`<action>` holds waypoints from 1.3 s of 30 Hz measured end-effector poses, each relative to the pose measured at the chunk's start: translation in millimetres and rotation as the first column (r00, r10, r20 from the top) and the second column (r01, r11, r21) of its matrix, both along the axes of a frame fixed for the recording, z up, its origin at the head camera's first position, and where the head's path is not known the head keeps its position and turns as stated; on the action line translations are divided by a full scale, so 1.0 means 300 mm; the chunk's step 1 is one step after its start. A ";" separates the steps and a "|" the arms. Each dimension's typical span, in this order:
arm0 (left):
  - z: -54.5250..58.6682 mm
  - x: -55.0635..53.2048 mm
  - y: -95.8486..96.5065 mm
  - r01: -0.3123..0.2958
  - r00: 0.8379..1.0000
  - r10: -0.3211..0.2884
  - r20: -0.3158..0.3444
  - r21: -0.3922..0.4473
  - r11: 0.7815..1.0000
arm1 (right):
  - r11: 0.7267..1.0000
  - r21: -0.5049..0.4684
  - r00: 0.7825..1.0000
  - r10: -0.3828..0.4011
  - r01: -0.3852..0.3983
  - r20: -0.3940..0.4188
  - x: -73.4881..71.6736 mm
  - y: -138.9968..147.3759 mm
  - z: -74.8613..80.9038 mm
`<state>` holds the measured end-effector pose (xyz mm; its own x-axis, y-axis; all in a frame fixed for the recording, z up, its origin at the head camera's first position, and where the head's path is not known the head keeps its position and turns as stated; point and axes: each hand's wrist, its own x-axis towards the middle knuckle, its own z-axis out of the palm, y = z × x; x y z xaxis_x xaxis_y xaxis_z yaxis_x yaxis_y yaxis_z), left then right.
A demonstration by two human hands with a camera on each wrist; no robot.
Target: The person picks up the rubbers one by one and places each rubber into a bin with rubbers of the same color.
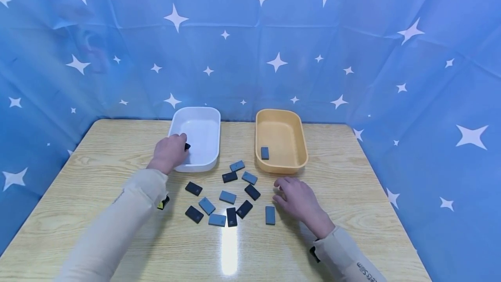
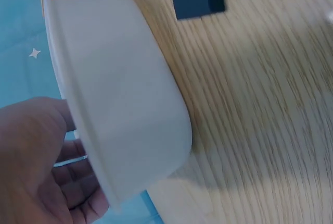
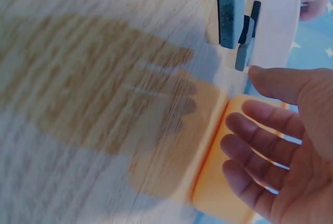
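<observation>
My left hand [image 1: 169,151] is over the near left part of the white bin [image 1: 212,142], pinching a small black rectangular block [image 1: 187,146] that pokes out past the fingers. In the left wrist view, the fingers [image 2: 75,182] reach behind the bin's rim, which hides the block. Over the table in front of the orange bin [image 1: 282,169], my right hand [image 1: 299,199] holds nothing, its fingers loosely bent and spread in the right wrist view. Just left of it lies a blue-grey block [image 1: 270,215]. Another blue-grey block [image 1: 265,153] sits inside the orange bin.
Several black and blue-grey blocks lie scattered mid-table, among them a black block [image 1: 194,188] near the white bin and a blue-grey block [image 1: 217,220] toward the front. A blue star-patterned curtain [image 1: 235,47] hangs behind the wooden table [image 1: 117,142].
</observation>
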<state>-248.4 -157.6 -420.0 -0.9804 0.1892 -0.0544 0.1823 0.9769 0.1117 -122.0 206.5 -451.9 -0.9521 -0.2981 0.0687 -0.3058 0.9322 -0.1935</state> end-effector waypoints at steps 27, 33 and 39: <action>-0.059 -0.041 0.057 -0.112 0.989 0.116 0.088 -0.054 0.992 | 1.000 -0.018 1.000 -0.014 0.014 0.023 0.010 0.004 0.006; -0.061 -0.046 0.061 -0.095 0.991 0.101 0.087 -0.070 0.993 | 1.000 -0.022 1.000 -0.017 0.017 0.026 0.011 0.011 0.006; -0.051 -0.050 0.063 -0.074 0.996 0.078 0.049 -0.081 0.994 | 1.000 -0.023 1.000 -0.010 0.010 0.005 0.010 0.013 0.002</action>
